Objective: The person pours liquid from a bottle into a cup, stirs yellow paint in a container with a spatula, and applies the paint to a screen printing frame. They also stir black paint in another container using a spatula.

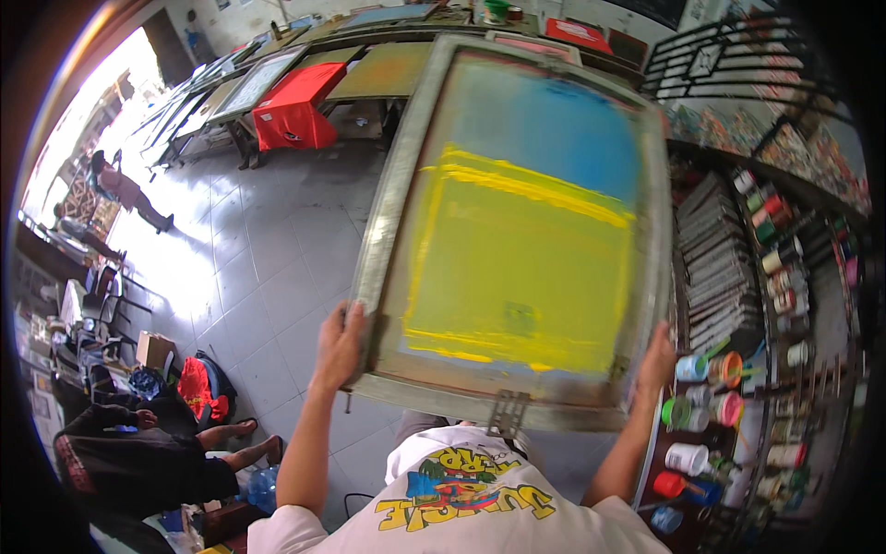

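At chest height, left hand (338, 343) and right hand (657, 358), each grip closed on the screen-printing frame's (517, 226) near corners.

Paint jars (690, 459) on side shelf (749, 434)

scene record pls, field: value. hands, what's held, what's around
left hand: grips the lower left corner of the screen-printing frame
right hand: grips the frame's lower right corner
frame: metal-edged, held up off the floor, tilted
mesh: yellow ink across the middle, blue above
frame fitting: metal hinge clamp on the near edge
right side: shelf with paint jars
far side: print tables, red cloth draped over one
lower left: a person in black seated on the floor
floor: pale tiles
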`<state>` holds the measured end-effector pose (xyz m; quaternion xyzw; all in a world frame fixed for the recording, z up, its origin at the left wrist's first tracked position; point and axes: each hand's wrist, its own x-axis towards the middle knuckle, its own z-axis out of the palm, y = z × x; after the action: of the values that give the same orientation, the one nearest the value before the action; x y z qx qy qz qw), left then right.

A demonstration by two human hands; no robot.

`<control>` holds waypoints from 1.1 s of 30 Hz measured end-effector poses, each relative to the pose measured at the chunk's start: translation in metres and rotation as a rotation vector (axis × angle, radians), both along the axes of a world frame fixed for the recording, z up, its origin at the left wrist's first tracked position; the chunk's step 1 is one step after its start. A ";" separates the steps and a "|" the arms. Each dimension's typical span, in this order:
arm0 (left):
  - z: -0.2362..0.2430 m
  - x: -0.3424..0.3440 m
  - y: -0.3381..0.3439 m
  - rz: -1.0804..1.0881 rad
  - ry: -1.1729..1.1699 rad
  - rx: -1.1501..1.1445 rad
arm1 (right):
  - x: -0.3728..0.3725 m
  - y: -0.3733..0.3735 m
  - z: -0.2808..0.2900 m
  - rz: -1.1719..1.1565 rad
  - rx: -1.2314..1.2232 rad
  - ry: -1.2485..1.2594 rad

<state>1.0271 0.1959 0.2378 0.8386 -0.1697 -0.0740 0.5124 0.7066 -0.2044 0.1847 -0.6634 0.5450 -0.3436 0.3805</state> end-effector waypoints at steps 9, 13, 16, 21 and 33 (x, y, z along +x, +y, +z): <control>-0.038 0.236 0.032 0.303 -0.031 0.154 | 0.348 -0.027 -0.007 0.365 0.144 0.061; -0.048 0.366 0.021 0.383 -0.039 0.252 | 0.471 -0.035 -0.030 0.382 0.111 -0.108; -0.038 0.455 -0.013 0.404 0.065 0.281 | 0.547 -0.041 -0.023 0.304 0.131 -0.143; -0.047 0.598 -0.068 0.445 0.079 0.223 | 0.652 -0.076 -0.039 0.200 0.088 -0.167; -0.109 0.924 -0.201 0.356 0.007 0.093 | 0.916 -0.173 -0.061 0.161 0.126 -0.174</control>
<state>1.9508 -0.0053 0.1292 0.8779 -0.0132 0.0073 0.4786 1.6227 -0.3774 0.1239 -0.6474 0.4752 -0.3332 0.4939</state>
